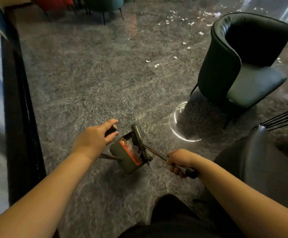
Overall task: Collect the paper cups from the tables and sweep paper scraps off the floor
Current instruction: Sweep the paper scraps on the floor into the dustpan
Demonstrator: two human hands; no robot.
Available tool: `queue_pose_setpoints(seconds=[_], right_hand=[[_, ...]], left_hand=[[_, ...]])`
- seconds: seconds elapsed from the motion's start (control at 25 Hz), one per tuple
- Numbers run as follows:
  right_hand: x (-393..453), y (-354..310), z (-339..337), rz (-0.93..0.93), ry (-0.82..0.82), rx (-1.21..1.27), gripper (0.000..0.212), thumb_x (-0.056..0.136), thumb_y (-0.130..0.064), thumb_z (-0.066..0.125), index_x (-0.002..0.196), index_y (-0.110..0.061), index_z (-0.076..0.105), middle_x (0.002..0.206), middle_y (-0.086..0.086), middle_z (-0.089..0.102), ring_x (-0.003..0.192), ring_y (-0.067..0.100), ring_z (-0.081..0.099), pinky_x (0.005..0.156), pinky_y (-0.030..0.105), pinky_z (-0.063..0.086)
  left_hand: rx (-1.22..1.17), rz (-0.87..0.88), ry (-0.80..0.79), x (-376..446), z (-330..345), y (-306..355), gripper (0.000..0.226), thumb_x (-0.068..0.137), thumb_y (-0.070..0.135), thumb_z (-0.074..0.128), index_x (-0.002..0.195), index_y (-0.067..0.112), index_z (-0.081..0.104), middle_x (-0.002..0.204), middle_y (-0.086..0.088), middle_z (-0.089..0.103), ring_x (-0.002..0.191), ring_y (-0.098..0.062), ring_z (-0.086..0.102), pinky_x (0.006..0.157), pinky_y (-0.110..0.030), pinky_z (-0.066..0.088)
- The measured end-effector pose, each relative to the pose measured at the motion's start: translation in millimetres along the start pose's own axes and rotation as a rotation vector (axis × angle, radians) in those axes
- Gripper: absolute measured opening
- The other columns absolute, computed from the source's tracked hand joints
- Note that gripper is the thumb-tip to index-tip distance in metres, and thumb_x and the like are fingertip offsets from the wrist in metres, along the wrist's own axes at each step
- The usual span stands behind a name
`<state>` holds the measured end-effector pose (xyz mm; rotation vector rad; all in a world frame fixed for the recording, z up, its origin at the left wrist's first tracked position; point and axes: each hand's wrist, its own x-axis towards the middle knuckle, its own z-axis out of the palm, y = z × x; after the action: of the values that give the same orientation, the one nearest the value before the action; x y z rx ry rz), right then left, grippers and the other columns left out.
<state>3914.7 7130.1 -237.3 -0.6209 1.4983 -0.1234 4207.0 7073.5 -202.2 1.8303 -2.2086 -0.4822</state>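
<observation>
right hand (178, 162) grip round broom handle (182, 168), left hand (95, 137) grip pinching dustpan handle (110, 131), open carpet (91, 74) ahead, paper scraps (174, 21) beyond

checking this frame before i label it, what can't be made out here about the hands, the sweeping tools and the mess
- Head view, left hand: it holds a dark handle end; the palm hides the grip.
- Broom head, beside the dustpan: blurred, bristles unclear.
- Dustpan inside: too dark to tell whether it holds scraps.
- Paper scraps by the black chair: too small to count; more may lie behind the chair.
- Right hand: grips a handle; its end is hidden by the forearm.
</observation>
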Motion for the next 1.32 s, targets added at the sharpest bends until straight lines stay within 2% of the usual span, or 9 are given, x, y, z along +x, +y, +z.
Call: queue_pose_setpoints(seconds=[0.16,0.44,0.64,0.84,0.96,1.12,1.32], right_hand=[[65,-92,-40,-0.023,0.049,-0.039,0.041,0.092,-0.002,0.039,0.132,-0.004,0.048,0.062,0.009,0.049,0.04,0.011,0.042,0.039,0.016,0.032],[157,-278,-148,0.021,0.04,0.063,0.035,0.094,-0.008,0.041,0.129,-0.011,0.049,0.057,0.004,0.049,0.038,0.009,0.043,0.038,0.016,0.033],[207,-401,-213,0.0,0.081,0.098,0.035,0.094,-0.006,0.041,0.128,-0.011,0.048,0.057,0.005,0.048,0.036,0.009,0.041,0.038,0.014,0.031],[274,-517,-271,-0.036,0.127,0.143,0.038,0.095,-0.004,0.039,0.132,-0.013,0.043,0.059,0.005,0.044,0.036,0.009,0.04,0.039,0.013,0.03],[305,-580,-309,-0.033,0.157,0.208,0.036,0.096,-0.005,0.038,0.129,-0.016,0.045,0.061,0.005,0.045,0.037,0.008,0.04,0.04,0.013,0.03],[342,-650,-369,-0.057,0.185,0.263,0.032,0.095,-0.005,0.039,0.123,-0.016,0.049,0.059,0.004,0.046,0.037,0.008,0.042,0.041,0.014,0.031],[402,-729,-477,-0.054,0.23,0.304,0.036,0.094,-0.005,0.041,0.128,-0.015,0.046,0.057,0.004,0.048,0.037,0.009,0.043,0.04,0.015,0.032]], left_hand=[[-0.016,0.003,-0.003,129,-6,-18,0.041,0.091,0.047,0.059,0.131,0.043,0.053,0.099,-0.007,0.071,0.087,-0.029,0.065,0.067,-0.03,0.042],[0.005,0.023,0.016,365,-30,-20,0.04,0.091,0.046,0.06,0.13,0.044,0.054,0.092,-0.006,0.071,0.082,-0.028,0.064,0.063,-0.03,0.039],[-0.011,0.076,0.009,522,-47,-26,0.04,0.091,0.049,0.057,0.13,0.045,0.051,0.094,-0.004,0.071,0.083,-0.027,0.064,0.067,-0.037,0.052],[-0.006,0.184,-0.021,697,-50,-32,0.04,0.092,0.049,0.055,0.131,0.045,0.05,0.095,-0.005,0.071,0.082,-0.027,0.063,0.062,-0.032,0.044],[0.014,0.238,-0.044,796,-55,-25,0.04,0.091,0.05,0.056,0.131,0.045,0.051,0.095,-0.006,0.071,0.084,-0.029,0.064,0.062,-0.031,0.042],[-0.017,0.31,-0.066,922,-57,-3,0.042,0.091,0.048,0.057,0.132,0.042,0.052,0.095,-0.008,0.071,0.086,-0.031,0.065,0.069,-0.038,0.051],[-0.024,0.358,-0.057,1083,-30,40,0.042,0.091,0.047,0.059,0.132,0.041,0.053,0.096,-0.009,0.071,0.086,-0.031,0.066,0.069,-0.038,0.053]])
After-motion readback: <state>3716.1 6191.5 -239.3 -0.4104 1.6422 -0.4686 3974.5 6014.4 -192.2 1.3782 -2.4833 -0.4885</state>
